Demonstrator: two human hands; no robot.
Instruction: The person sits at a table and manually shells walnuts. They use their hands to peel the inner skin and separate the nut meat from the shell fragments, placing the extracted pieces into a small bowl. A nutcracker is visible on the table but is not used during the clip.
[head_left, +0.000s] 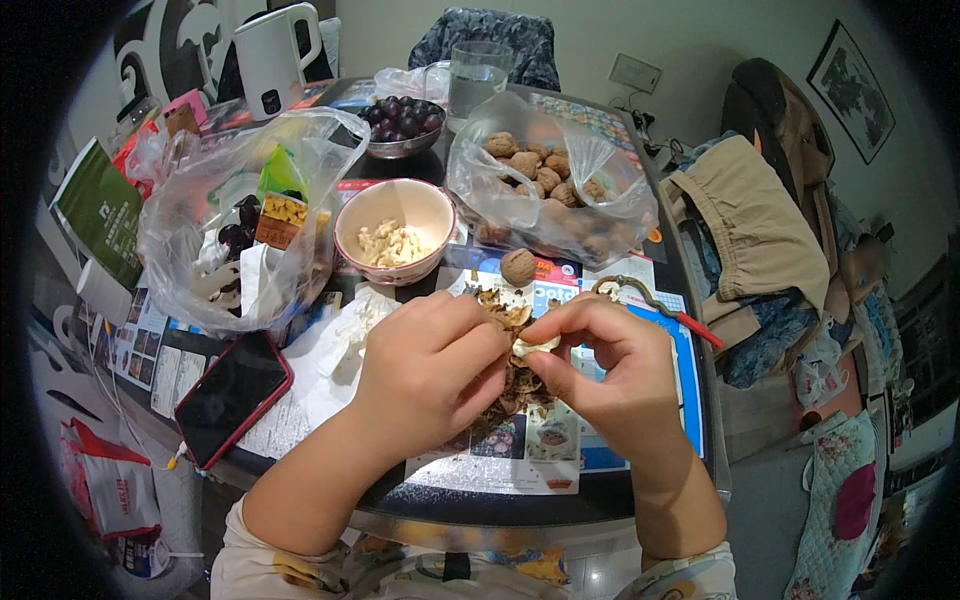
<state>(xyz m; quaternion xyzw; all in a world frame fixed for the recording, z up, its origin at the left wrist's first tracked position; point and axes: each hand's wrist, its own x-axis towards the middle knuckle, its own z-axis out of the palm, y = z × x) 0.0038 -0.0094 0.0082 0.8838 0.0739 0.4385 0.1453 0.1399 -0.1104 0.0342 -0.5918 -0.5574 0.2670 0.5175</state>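
Note:
My right hand (600, 360) pinches a pale peeled walnut kernel piece (535, 346) between thumb and index finger. Close to its left side is my left hand (439, 367), fingers curled; whether anything is between its fingertips is hidden. Beneath both hands lies a heap of broken walnut shells and skins (516, 390). One whole walnut (518, 267) rests just beyond the heap. A white bowl with a red rim (395, 276) holds pale walnut kernels (393, 244). Behind it to the right, an open clear plastic bag (517, 217) contains several whole walnuts (547, 178).
A nutcracker-like metal tool with a red handle (699, 330) lies right. At left are a phone (234, 399), crumpled tissue (356, 330) and a plastic bag of refuse (169, 247). Farther back stand a grape bowl (401, 148), a glass pitcher (478, 82) and an electric kettle (271, 64).

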